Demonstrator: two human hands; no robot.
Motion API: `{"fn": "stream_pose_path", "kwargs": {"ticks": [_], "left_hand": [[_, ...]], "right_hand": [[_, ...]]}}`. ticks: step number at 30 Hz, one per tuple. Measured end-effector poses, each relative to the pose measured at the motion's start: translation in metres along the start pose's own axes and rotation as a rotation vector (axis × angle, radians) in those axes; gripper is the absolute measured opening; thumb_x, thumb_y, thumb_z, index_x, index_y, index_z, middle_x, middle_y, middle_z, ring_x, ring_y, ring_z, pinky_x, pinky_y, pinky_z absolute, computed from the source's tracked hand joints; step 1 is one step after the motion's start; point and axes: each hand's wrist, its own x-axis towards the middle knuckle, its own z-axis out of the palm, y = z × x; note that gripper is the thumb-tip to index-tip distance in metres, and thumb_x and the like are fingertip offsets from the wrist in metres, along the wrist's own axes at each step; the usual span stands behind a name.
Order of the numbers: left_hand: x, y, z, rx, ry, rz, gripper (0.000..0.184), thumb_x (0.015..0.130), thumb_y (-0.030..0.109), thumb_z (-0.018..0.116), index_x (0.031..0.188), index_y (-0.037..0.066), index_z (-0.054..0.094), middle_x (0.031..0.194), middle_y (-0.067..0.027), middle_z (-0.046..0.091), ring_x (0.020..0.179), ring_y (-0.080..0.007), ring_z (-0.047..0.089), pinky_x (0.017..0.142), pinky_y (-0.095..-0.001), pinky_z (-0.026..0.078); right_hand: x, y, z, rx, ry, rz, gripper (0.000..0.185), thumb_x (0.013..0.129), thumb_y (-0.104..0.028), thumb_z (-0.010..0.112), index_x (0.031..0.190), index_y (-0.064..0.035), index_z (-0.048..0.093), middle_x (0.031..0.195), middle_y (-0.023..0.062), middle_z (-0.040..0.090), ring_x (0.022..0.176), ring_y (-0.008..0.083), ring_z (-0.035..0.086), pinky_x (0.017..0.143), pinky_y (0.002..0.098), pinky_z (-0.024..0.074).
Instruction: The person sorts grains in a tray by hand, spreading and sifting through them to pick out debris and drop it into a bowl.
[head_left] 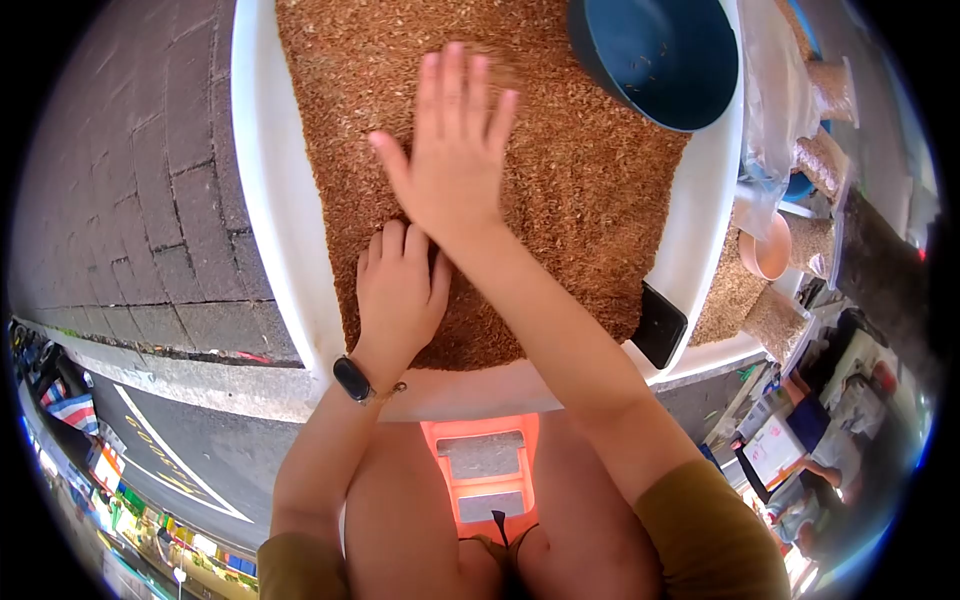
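Loose, flaky brown grain [580, 220] fills the white tray [275, 150] in a broad, rough-textured layer, rusty in the light and darker near the tray's closer end. The right hand [450, 170] is flat with fingers spread over it; the left hand [393, 290], fingers nearer together, rests just beside that wrist (whether the 2 touch, I cannot tell). Neither grips anything. A blue bowl [665, 60] holds a few stray flakes.

One dark-blue bowl [655, 62], one phone [660, 325]
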Motion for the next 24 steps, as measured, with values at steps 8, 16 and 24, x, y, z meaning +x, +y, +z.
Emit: {"fn": "stream_pose_path", "kwargs": {"ticks": [8,16,24], "left_hand": [[-0.001,-0.001,0.001,-0.045,0.041,0.011,0.014,0.088,0.016,0.058,0.093,0.005,0.051,0.090,-0.0141,0.049,0.086,-0.0343,0.051,0.075,-0.0447,0.042],[-0.002,-0.002,0.000,-0.037,0.042,0.014,0.014,0.087,0.016,0.059,0.093,0.005,0.051,0.090,-0.0137,0.049,0.086,-0.0337,0.052,0.075,-0.0440,0.042],[-0.001,-0.001,0.000,-0.026,0.031,0.015,0.015,0.087,0.016,0.059,0.094,0.005,0.051,0.090,-0.0139,0.049,0.086,-0.0341,0.051,0.076,-0.0446,0.042]], "right_hand": [[-0.022,0.053,-0.008,-0.022,0.088,0.088,0.082,0.095,-0.060,0.025,0.148,0.0021,0.015,0.155,0.0222,0.010,0.143,0.0430,0.005,0.113,0.0584,0.0022],[-0.043,0.079,-0.022,-0.065,0.080,0.096,0.077,0.096,-0.054,0.037,0.147,0.0017,0.020,0.153,0.0221,0.018,0.140,0.0467,0.013,0.111,0.0604,0.0064],[-0.065,0.097,-0.065,0.038,-0.114,0.001,0.061,0.095,-0.037,0.048,0.146,-0.0066,0.031,0.152,0.0192,0.023,0.138,0.0447,0.021,0.110,0.0573,0.0178]]}}
